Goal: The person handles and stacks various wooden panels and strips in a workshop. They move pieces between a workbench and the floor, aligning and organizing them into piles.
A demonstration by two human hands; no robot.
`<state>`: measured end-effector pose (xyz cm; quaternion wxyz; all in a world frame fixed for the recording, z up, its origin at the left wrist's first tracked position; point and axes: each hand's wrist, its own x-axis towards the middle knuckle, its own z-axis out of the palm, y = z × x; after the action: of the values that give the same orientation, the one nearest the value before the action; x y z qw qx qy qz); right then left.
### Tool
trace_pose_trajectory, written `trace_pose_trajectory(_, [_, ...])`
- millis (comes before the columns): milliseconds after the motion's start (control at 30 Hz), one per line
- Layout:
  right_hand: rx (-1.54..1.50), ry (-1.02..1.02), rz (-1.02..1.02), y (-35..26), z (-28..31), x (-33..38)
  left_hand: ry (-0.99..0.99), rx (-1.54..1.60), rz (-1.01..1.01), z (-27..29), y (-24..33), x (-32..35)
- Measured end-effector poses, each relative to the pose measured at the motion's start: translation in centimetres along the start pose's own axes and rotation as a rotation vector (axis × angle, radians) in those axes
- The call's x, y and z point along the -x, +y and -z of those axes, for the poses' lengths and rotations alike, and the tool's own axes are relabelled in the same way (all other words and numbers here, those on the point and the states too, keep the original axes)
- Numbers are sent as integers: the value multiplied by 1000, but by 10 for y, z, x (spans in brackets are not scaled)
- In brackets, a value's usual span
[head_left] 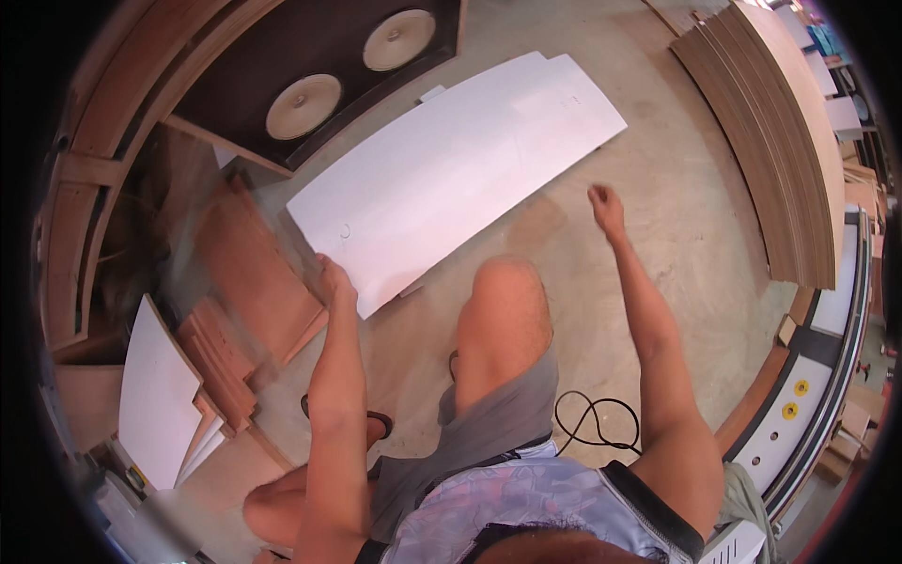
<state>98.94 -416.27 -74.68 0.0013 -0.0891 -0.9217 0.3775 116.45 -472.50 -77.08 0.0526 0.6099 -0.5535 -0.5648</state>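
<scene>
A long white panel (451, 169) with a notched far right corner lies at a slant in front of me, low over the concrete floor. My left hand (335, 279) is closed on its left end, near the front corner; the thumb and part of the fingers show. Faint pencil-like marks stand near both ends of the panel. My right hand (607, 211) is held in the air just off the panel's right front edge, not touching it. Its fingers are curled in, and anything within them is too small to make out.
Brown boards (249, 254) and a smaller white cut panel (155, 404) lie at my left. A dark board with two round pale discs (303, 106) stands beyond. A tall stack of sheets (770, 141) is at the right, near a saw-like rail (799, 404). A black cable (598, 442) loops beside me.
</scene>
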Motion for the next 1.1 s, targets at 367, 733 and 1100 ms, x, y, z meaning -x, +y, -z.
trace_pose_trajectory(367, [-27,-267,-176,-25,-96,84,-165,-748,-514,103,80,-2])
trace_pose_trajectory(733, [-287,-519,-673,-93,-171,41,-370,-1035,-405,368,109,91])
trace_pose_trajectory(1100, [-531,-634,-867,-126,-201,88,-86,-826,-259,514,42,218])
